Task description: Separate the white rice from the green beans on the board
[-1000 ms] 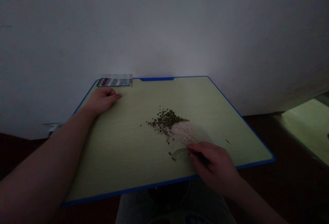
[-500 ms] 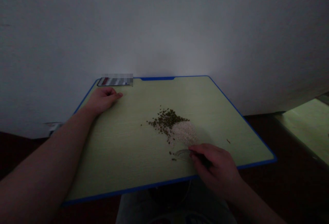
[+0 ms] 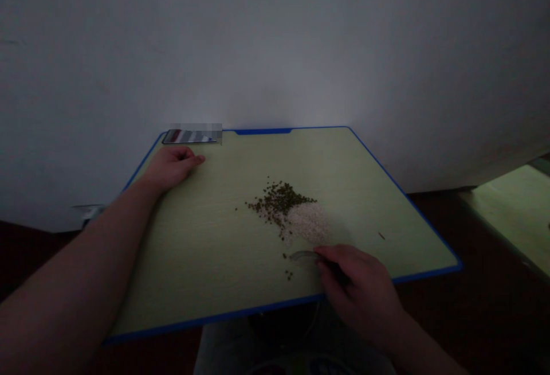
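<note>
My right hand is closed on a thin, curved, greyish tool; the fingers cover most of it, and its kind does not show. The tool's tip is just above the tabletop, beside a few loose dark green beans. Ahead of it lies a heap of pale rice-like grains, touching a scattered pile of green beans on its far left side. My left hand rests loosely curled on the table, thumb sticking out, with nothing seen in it.
The pale table has a blue rim and stands against a grey wall. A phone lies at the far left corner. A small brown stick lies on the right. Another pale surface is at the far right.
A few loose beans near the tool's tip have shifted slightly toward me and spread apart. My right hand has moved a little nearer; my left hand stays put.
</note>
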Tool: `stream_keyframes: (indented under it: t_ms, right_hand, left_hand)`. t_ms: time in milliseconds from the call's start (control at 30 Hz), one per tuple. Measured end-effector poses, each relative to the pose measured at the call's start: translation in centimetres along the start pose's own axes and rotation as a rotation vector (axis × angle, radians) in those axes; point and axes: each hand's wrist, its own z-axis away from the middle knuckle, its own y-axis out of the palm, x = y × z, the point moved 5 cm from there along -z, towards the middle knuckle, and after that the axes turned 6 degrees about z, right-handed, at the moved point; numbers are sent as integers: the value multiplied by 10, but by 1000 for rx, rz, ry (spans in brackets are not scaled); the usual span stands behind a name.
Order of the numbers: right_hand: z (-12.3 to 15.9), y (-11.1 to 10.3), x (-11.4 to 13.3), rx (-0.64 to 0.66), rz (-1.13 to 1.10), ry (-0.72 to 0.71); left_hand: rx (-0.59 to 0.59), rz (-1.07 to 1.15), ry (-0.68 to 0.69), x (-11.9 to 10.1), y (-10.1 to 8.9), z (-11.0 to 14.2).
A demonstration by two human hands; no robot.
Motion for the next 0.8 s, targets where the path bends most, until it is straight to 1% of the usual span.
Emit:
stream_keyframes:
  t_ms: [133,233,333,433,500,667,800]
  right_hand:
    - [4,-8,-12,-32,79,67]
    - [3,-12,-15,-32,87,95]
    - [0,-11,-8,-10,49,53]
    - [-3,-5,1,30,-8,-15]
    - [-3,-1,5,39,-19,-36]
    - [-2,-1,-2,-12,67,13]
    - [-5,0,-4,14,37,1]
  left_hand:
    - [2,0,7,2,0,0]
    - [10,-3,0,2,0,0]
    - [6,0,-4,-1,0,0]
    - [11,-6,-4,-3,0,1]
    - [10,-11,11,-4,0,0]
    - [9,-9,8,-4,0,2]
    - [22,-5,6,-3,1,2]
